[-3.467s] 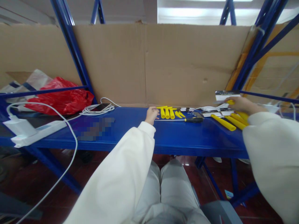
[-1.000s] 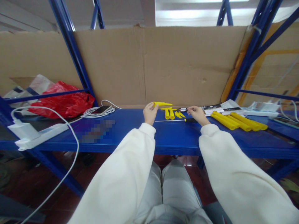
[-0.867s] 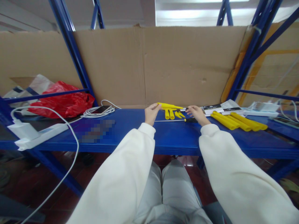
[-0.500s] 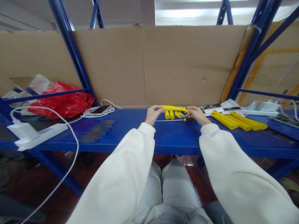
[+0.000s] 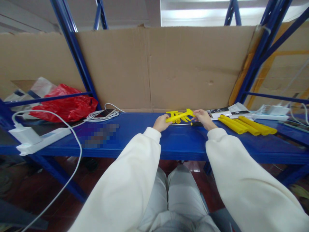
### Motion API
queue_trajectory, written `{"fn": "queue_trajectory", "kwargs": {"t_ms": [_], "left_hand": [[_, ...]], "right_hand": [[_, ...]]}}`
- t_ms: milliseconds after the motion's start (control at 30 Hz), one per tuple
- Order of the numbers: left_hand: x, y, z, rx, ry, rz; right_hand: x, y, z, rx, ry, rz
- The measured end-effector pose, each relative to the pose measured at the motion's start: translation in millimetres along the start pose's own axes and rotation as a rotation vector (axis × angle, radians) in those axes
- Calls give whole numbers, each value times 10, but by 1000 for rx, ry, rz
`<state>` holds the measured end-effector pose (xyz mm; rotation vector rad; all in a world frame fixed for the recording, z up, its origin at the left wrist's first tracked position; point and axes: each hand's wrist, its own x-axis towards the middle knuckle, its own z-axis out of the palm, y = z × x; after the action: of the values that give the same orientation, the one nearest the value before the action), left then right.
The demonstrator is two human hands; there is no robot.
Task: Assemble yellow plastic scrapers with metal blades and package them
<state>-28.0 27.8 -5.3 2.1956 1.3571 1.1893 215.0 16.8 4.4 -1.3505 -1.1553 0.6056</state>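
A yellow plastic tube [image 5: 179, 116] slants between my hands above the blue table, its right end widened. My left hand [image 5: 161, 123] is closed around the lower left end. At the widened end, my right hand [image 5: 202, 118] has its fingers bent and touching the tip; the exact grip is partly hidden. Just below the right fingers lies a screwdriver [image 5: 196, 124] with a black and yellow handle, its thin shaft pointing left. Behind the held tube are several small yellow parts [image 5: 178, 121], partly covered by it.
Several longer yellow tubes [image 5: 246, 125] lie to the right, in front of printed papers [image 5: 220, 112]. On the left are a white power strip [image 5: 43, 141], a coiled white cable [image 5: 100, 116] and a red plastic bag [image 5: 65, 103]. A cardboard sheet [image 5: 169, 67] stands behind the table.
The yellow tube has turned: its left end is lower and nearer me, and the widened right end now shows. My left hand has moved slightly right and rolled over it.
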Motion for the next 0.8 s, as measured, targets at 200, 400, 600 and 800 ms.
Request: {"fn": "queue_trajectory", "kwargs": {"t_ms": [200,400,600,800], "left_hand": [[0,9,20,77,-22,32],[-7,46,8,198,-11,64],[-15,81,4,271,12,44],[-34,114,-19,291,18,10]], "right_hand": [[1,18,47,-6,-58,-82],[84,158,161,-109,-213,-339],[14,179,297,-338,-317,-638],[-64,133,327,-584,-325,-788]]}}
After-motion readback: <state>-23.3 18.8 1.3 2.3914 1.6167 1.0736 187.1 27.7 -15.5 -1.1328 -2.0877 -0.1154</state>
